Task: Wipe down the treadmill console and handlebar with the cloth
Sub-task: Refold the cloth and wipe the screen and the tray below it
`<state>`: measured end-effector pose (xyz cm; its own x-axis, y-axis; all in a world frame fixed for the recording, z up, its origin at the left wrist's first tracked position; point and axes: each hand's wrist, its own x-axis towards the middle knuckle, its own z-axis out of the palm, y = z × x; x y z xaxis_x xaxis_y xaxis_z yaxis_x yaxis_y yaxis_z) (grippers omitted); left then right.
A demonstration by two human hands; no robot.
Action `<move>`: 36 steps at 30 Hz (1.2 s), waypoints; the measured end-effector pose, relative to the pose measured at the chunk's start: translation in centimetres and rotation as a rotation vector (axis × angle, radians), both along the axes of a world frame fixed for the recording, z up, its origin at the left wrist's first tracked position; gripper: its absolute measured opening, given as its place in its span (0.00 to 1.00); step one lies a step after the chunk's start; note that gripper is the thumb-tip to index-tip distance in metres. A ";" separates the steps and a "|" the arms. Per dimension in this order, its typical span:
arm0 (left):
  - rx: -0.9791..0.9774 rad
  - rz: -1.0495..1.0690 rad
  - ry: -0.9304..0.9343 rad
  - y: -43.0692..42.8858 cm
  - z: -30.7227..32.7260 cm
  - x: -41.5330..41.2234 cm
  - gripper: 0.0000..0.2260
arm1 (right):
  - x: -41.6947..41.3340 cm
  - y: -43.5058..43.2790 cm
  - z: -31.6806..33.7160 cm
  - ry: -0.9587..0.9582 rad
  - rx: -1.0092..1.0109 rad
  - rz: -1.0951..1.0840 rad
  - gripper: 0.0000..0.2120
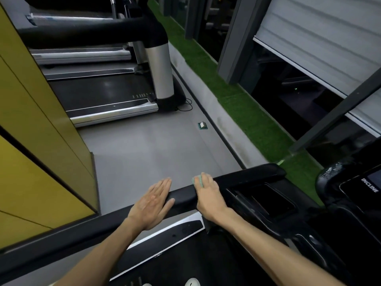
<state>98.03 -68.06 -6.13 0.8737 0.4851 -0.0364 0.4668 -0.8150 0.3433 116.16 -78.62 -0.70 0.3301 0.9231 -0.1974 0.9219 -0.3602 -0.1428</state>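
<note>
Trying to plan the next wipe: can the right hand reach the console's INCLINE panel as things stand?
Probably yes. The right hand holds the cloth on the handlebar, and only the low open tray lies between it and the INCLINE panel further right; nothing stands in the way.

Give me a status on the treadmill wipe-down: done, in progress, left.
Done: nothing this view can confirm; no wiped patch stands out. In hand: the right hand holds the green cloth on the black handlebar; the left hand rests flat on the bar's free end. Left: the console, with its INCLINE label, lies to the right, and neither hand touches it.
</note>
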 end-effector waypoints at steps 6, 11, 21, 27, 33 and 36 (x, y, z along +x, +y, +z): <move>0.036 -0.015 0.015 -0.2 -0.2 -0.1 0.38 | 3.3 -1.2 2.6 0.148 -0.065 -0.013 0.33; 0.009 -0.002 0.032 -0.1 0.0 0.3 0.47 | 3.7 -1.1 3.5 0.111 0.020 -0.164 0.28; 0.012 0.008 -0.003 0.0 -0.2 0.5 0.47 | -1.9 -0.9 0.9 0.093 0.118 0.217 0.33; 0.018 0.020 -0.015 -0.3 -0.2 0.5 0.41 | -0.2 -0.9 1.1 0.075 0.012 0.100 0.35; 0.110 0.017 0.031 -1.2 0.4 -0.6 0.32 | -3.4 -0.6 -0.5 0.100 0.125 0.212 0.36; 0.159 0.014 0.056 -1.4 0.6 -1.0 0.32 | -0.6 -0.9 0.8 0.122 0.082 0.161 0.36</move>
<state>97.01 -69.47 -5.53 0.8657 0.5005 -0.0065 0.4930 -0.8504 0.1835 115.59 -79.56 0.06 0.1552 0.9765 -0.1494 0.9407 -0.1923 -0.2796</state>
